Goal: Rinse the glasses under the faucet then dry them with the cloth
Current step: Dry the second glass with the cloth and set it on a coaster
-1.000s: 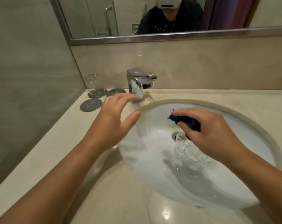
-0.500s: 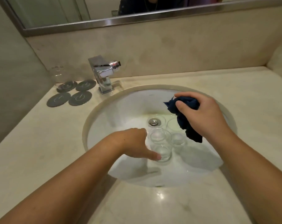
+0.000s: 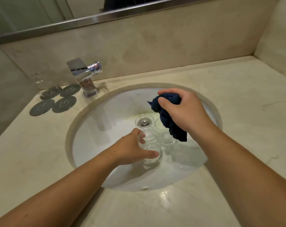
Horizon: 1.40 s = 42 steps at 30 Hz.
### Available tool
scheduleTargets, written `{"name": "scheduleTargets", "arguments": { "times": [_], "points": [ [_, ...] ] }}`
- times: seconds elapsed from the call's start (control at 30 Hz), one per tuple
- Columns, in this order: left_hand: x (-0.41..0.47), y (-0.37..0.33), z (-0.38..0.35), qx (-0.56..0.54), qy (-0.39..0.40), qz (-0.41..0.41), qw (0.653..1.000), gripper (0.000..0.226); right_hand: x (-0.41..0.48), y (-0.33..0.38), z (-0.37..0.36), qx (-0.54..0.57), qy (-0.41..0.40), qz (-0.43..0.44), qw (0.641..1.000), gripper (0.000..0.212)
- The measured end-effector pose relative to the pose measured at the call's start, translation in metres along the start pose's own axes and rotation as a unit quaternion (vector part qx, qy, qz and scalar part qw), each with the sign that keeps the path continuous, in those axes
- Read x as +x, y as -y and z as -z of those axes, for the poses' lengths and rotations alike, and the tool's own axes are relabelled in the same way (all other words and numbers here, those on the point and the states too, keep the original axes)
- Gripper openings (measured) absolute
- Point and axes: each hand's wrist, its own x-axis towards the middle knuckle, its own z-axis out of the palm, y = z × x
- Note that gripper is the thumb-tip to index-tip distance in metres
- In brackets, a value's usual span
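My left hand [image 3: 130, 148] has come down from the faucet [image 3: 83, 76], fingers now closing round the nearest glass [image 3: 151, 155] just this side of the drain [image 3: 144, 122]; my right hand [image 3: 183, 110] stays clenched on the cloth [image 3: 170, 118], so drying comes next

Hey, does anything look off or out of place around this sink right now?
Nothing spilled or broken. Mildly odd: one glass stands on a coaster by the faucet, while the others sit clustered in the basin near the drain.
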Motion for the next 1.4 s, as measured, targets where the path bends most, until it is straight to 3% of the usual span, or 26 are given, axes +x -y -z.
{"name": "scheduleTargets", "arguments": {
  "times": [0.1, 0.2, 0.33, 0.43, 0.53, 0.63, 0.77, 0.87, 1.0, 1.07, 1.17, 1.27, 1.33, 1.4],
  "points": [
    [-0.002, -0.001, 0.005, -0.036, -0.01, 0.007, 0.999, 0.072, 0.0, 0.001, 0.003, 0.018, -0.001, -0.001, 1.0, 0.017],
    [-0.011, -0.005, 0.025, -0.187, 0.012, 0.028, 0.982, 0.072, 0.0, 0.004, 0.007, 0.042, -0.007, -0.007, 0.999, 0.016],
    [-0.029, -0.013, 0.038, -0.469, 0.042, 0.038, 0.881, 0.048, 0.001, 0.007, 0.008, 0.015, -0.011, -0.021, 1.0, 0.015],
    [-0.039, -0.013, 0.033, -0.574, 0.044, 0.055, 0.816, 0.042, 0.003, 0.004, 0.01, -0.046, 0.001, -0.041, 0.998, 0.013],
    [-0.045, -0.007, 0.029, -0.627, 0.028, 0.037, 0.778, 0.069, -0.003, 0.002, 0.012, -0.072, 0.06, -0.079, 0.992, 0.012],
    [-0.049, -0.004, 0.028, -0.638, -0.009, 0.003, 0.77, 0.071, -0.01, 0.003, 0.01, -0.026, 0.129, -0.138, 0.982, 0.023],
    [-0.052, -0.002, 0.029, -0.588, -0.026, -0.025, 0.808, 0.098, -0.011, 0.004, 0.003, 0.095, 0.192, -0.212, 0.953, 0.03],
    [-0.055, -0.001, 0.034, -0.504, -0.055, -0.053, 0.861, 0.085, -0.01, 0.004, 0.003, 0.145, 0.191, -0.224, 0.945, 0.037],
    [-0.055, 0.002, 0.048, -0.311, -0.093, -0.075, 0.943, 0.095, -0.006, 0.003, 0.005, 0.133, 0.156, -0.195, 0.959, 0.039],
    [-0.056, 0.0, 0.053, -0.211, -0.105, -0.083, 0.968, 0.101, -0.004, 0.002, 0.005, 0.143, 0.135, -0.183, 0.963, 0.042],
    [-0.053, -0.007, 0.05, -0.099, -0.101, -0.118, 0.983, 0.103, -0.005, 0.005, 0.004, 0.161, 0.112, -0.151, 0.969, 0.046],
    [-0.049, -0.009, 0.039, -0.052, -0.121, -0.157, 0.979, 0.066, -0.009, 0.013, 0.003, 0.151, 0.092, -0.097, 0.979, 0.048],
    [-0.046, -0.008, 0.033, -0.041, -0.148, -0.171, 0.973, 0.06, -0.012, 0.014, 0.0, 0.067, 0.064, -0.018, 0.996, 0.046],
    [-0.043, -0.009, 0.031, -0.019, -0.178, -0.179, 0.967, 0.068, -0.017, 0.012, -0.006, -0.025, 0.058, 0.07, 0.996, 0.043]
  ]
}}
